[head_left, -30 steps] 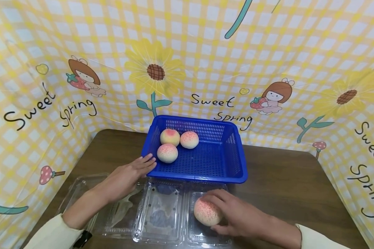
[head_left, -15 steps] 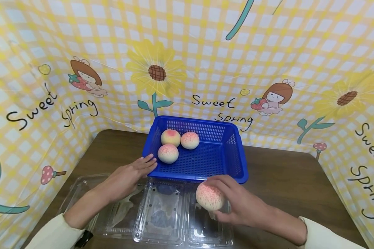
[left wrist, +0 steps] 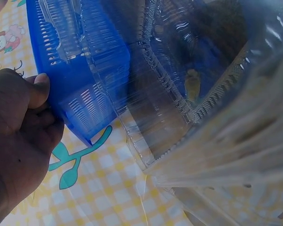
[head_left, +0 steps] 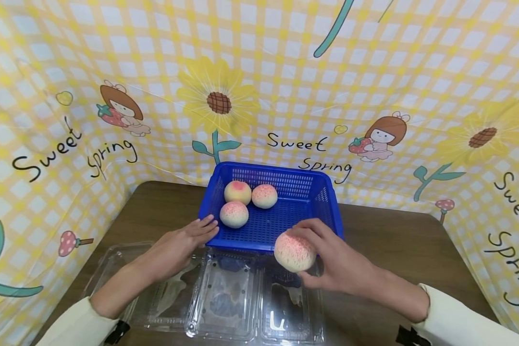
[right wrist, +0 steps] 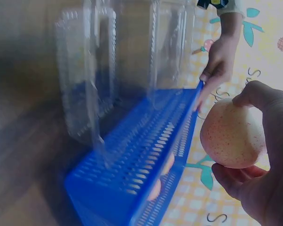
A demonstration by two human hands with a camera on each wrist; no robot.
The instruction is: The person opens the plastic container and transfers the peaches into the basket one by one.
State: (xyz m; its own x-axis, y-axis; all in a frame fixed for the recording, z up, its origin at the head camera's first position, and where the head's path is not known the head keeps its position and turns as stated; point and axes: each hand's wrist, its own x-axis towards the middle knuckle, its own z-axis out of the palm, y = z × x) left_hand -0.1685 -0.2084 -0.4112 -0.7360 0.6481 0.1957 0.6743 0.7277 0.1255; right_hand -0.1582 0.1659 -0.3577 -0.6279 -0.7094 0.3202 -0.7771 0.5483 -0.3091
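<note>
A pink-and-cream peach [head_left: 295, 251] is gripped between the thumb and fingers of my right hand [head_left: 335, 259], held up over the near right rim of the blue basket [head_left: 285, 216]. In the right wrist view the same peach [right wrist: 233, 134] hangs above the basket's side. My left hand [head_left: 177, 247] holds the basket's left rim near its front corner; the left wrist view shows the thumb [left wrist: 39, 92] at the rim with curled fingers below. Inside the basket, to the left, sit three peaches: a yellowish peach [head_left: 238, 193], a speckled peach [head_left: 265, 196] and a nearer peach [head_left: 234, 214].
Clear plastic clamshell boxes lie in front of the basket: one box [head_left: 227, 298] in the middle, another [head_left: 285, 315] to its right, and further plastic [head_left: 168, 298] under the left forearm. Behind the brown table [head_left: 393, 250] hangs a yellow checked cloth [head_left: 285, 86].
My right hand has lifted the peach up out of the right-hand clear box and moved it forward to the basket's near rim. The left hand stays on the basket.
</note>
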